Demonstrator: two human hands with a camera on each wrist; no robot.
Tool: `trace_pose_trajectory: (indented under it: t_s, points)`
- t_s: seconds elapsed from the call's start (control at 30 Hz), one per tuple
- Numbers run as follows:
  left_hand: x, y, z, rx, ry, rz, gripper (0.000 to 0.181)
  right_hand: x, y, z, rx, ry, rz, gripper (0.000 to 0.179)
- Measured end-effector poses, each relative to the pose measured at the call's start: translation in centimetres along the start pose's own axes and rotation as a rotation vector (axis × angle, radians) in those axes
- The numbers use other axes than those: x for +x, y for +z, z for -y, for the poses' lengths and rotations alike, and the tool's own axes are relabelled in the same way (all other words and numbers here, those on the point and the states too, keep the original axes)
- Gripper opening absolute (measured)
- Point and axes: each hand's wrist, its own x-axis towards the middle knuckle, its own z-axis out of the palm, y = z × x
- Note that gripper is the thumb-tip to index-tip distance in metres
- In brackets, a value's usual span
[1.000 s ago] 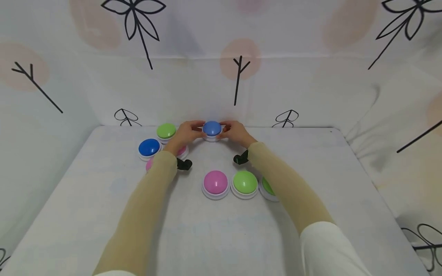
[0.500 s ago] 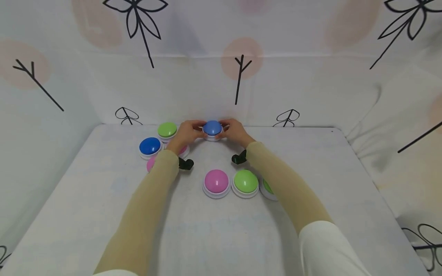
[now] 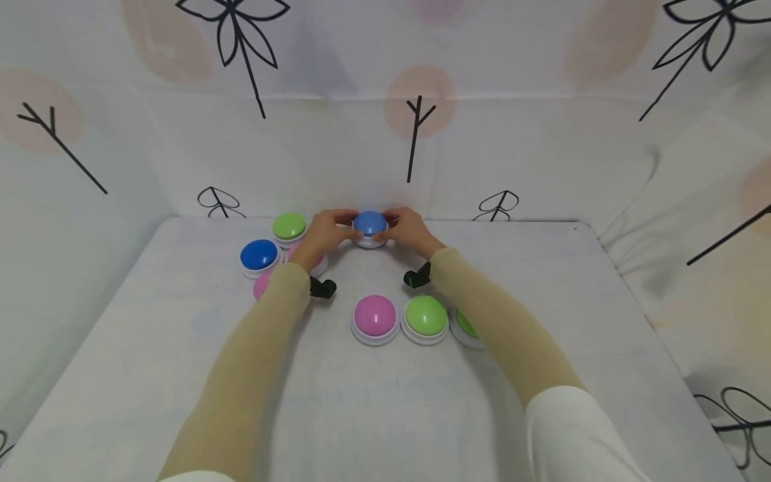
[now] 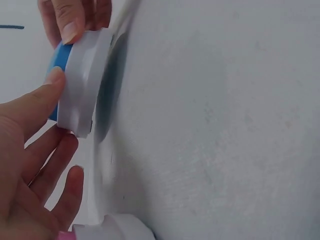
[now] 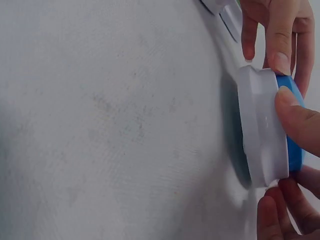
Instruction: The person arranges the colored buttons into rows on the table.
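Observation:
Near the back edge of the table, both hands hold a blue dome push button [image 3: 369, 223] with a white base [image 4: 82, 82]. My left hand [image 3: 328, 233] grips it from the left, thumb on the front of the dome's edge and fingers at the base. From the right, my right hand [image 3: 412, 231] pinches it the same way. In the right wrist view, a dark shadow shows beneath the white rim, the button close over the table. Its far side is hidden by the hands in the wrist views.
Left of the hands stand a green button [image 3: 289, 226], a darker blue button [image 3: 259, 255] and two pink ones, partly behind the left arm. Nearer on the white table [image 3: 373, 415], a pink button [image 3: 375, 316] and two green buttons form a row, the last partly under the right sleeve [image 3: 506, 321].

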Motion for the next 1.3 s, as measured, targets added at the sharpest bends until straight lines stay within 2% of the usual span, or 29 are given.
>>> trace_pose_trajectory:
  t_s: [0.2,0.43,0.6,0.73,1.03,1.3]
  points:
    - [-0.3,0.1,-0.7,0.022,0.042,-0.006,0.054,-1.1,-1.0,0.6,-0.022,-0.008,0.001,0.065]
    - [-0.8,0.1,-2.5,0.025,0.133,-0.030,0.051,-2.7,-2.4,1.2,-0.008,-0.016,-0.028,0.065]
    - [-1.4,0.4,-3.7,-0.016,0.118,-0.027,0.051,-3.8,-3.3,1.6,-0.024,-0.040,-0.042,0.067]
    - [-1.9,0.9,-4.1,-0.024,0.107,-0.037,0.051,-4.5,-3.8,1.6,-0.043,-0.063,-0.051,0.068]
    - [-3.4,2.0,-5.4,-0.043,0.202,-0.075,0.051,-7.0,-4.9,1.7,-0.042,-0.102,-0.092,0.067]
    - [-4.9,3.1,-6.7,-0.033,0.235,-0.072,0.053,-9.7,-5.8,1.5,-0.027,-0.110,-0.105,0.067]
